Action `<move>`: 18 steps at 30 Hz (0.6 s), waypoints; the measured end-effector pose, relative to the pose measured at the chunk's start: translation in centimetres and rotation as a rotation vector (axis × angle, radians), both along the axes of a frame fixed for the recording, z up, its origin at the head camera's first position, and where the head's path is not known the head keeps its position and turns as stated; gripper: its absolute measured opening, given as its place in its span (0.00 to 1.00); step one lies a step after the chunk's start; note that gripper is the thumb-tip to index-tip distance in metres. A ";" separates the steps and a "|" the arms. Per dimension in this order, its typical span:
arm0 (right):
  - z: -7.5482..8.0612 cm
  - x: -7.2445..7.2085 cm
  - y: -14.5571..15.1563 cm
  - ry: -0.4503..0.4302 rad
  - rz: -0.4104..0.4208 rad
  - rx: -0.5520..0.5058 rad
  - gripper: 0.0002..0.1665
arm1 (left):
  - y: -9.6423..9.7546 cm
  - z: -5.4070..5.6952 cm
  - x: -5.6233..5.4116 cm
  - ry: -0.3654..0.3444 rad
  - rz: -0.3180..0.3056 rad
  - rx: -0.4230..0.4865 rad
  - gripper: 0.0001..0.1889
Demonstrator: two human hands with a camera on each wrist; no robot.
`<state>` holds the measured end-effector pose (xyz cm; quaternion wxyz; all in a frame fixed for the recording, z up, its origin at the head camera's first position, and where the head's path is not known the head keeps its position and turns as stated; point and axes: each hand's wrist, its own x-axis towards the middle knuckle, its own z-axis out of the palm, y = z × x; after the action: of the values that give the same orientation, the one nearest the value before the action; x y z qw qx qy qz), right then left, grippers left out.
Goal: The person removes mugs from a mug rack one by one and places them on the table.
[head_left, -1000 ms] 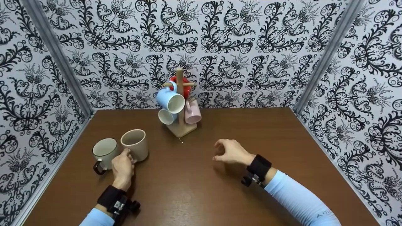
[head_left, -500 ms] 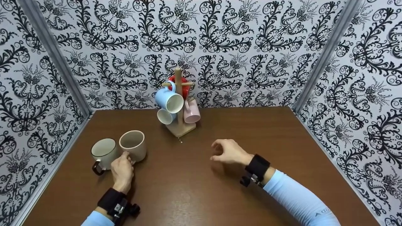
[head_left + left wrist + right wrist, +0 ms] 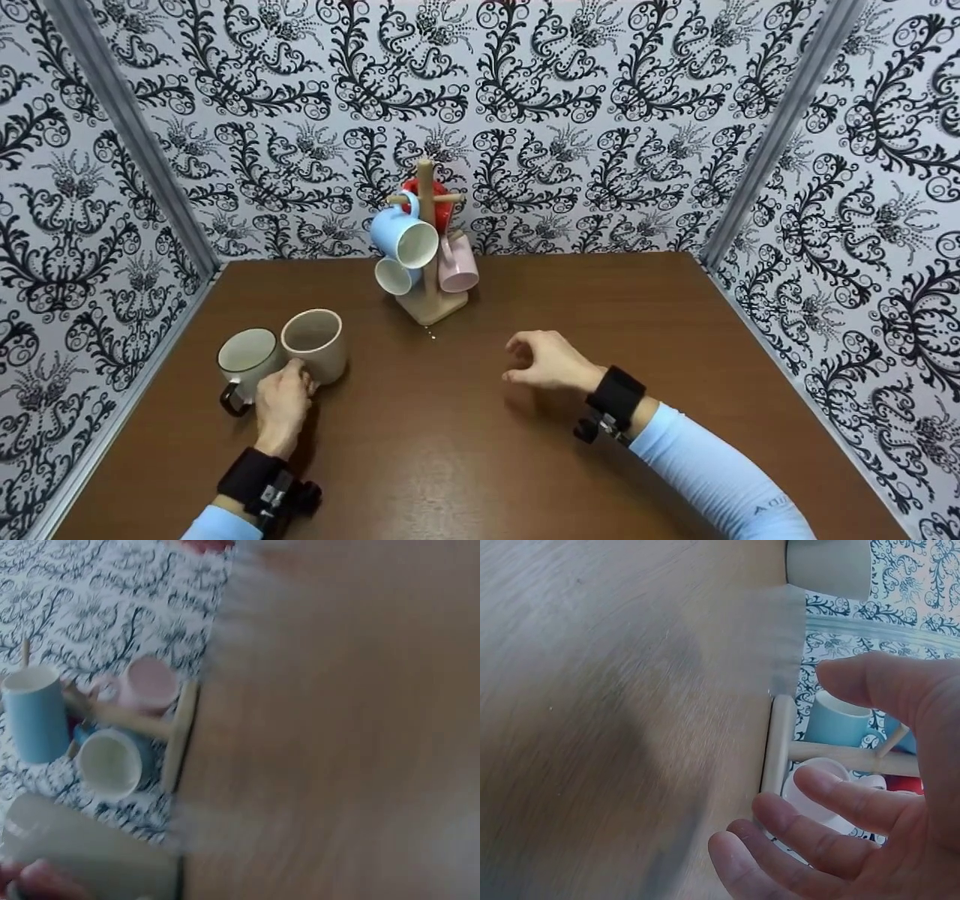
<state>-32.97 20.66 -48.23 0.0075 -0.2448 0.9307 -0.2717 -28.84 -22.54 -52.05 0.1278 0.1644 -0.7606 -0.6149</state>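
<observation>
My left hand [image 3: 283, 401] pinches the near side of a beige mug [image 3: 322, 364], where its handle would be; the fingers cover that part. The beige mug stands upright on the brown table. Just left of it, close beside it, is a white mug [image 3: 251, 367] with a dark rim and dark handle. In the left wrist view the beige mug [image 3: 90, 855] appears at the bottom left with fingertips at its side. My right hand [image 3: 551, 361] hovers over the table's right half, fingers loosely bent with nothing in them. The right wrist view shows its thumb and fingers [image 3: 817, 840] spread apart.
A wooden mug tree [image 3: 431, 307] stands at the back, left of centre. On it hang a light blue mug [image 3: 397, 236], a second blue one [image 3: 397, 276], a pink mug [image 3: 459, 266] and a red one [image 3: 442, 214]. Patterned walls enclose the table on three sides.
My left hand has shifted slightly left, and the beige mug has slid a little left toward the white mug. My right hand has hardly moved.
</observation>
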 end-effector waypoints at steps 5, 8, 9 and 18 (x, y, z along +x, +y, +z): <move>0.0 -0.1 -0.3 0.000 0.003 -0.009 0.31 | -1.6 0.9 0.1 -0.070 -0.042 -0.265 0.26; 0.1 -0.1 -0.4 -0.005 0.003 -0.008 0.31 | -2.3 1.4 0.2 -0.079 -0.079 -0.434 0.26; 0.2 -0.1 -0.4 -0.008 0.004 -0.009 0.30 | -2.5 1.7 0.3 -0.079 -0.085 -0.496 0.26; 1.3 -0.3 -0.5 -0.032 -0.002 -0.035 0.31 | -3.6 5.9 0.5 -0.096 -0.140 -0.854 0.24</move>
<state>-33.29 20.17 -46.93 0.0178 -0.2398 0.9258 -0.2917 -28.37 -26.15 -46.17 0.1066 0.0733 -0.9611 -0.2438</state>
